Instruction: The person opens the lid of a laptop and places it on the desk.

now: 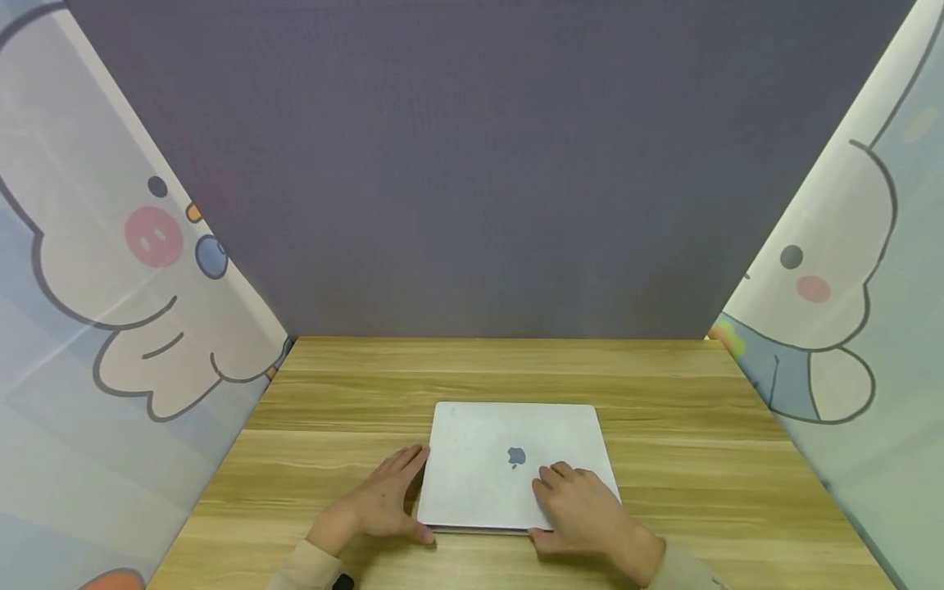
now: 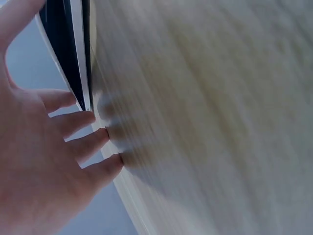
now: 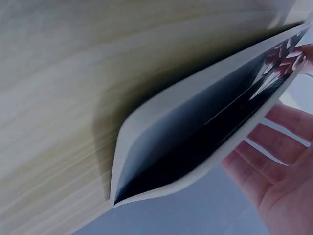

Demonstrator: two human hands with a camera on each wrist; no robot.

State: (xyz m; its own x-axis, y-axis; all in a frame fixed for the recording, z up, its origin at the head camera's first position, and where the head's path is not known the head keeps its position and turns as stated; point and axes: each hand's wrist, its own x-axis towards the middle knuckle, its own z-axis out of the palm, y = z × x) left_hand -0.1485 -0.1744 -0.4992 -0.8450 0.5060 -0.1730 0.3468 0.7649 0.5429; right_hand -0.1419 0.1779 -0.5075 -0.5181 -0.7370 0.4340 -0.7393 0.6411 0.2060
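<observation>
A silver laptop (image 1: 479, 483) with a dark apple logo lies on the wooden table. In the right wrist view a gap shows between its lid (image 3: 198, 177) and its base (image 3: 164, 110). My right hand (image 1: 578, 508) pinches the lid at the front edge, thumb (image 3: 308, 53) at the rim and fingers bent over the outer face. Beside the left side of the laptop is my left hand (image 1: 379, 500). Its fingertips touch the table in the left wrist view, and its thumb lies near the front left corner.
The wood-grain table (image 1: 354, 393) runs back to a dark grey panel (image 1: 487, 180). Cartoon-printed curtains hang at the left (image 1: 81, 328) and right (image 1: 826, 311). Near the left sleeve a small black object (image 1: 342, 583) shows at the bottom edge.
</observation>
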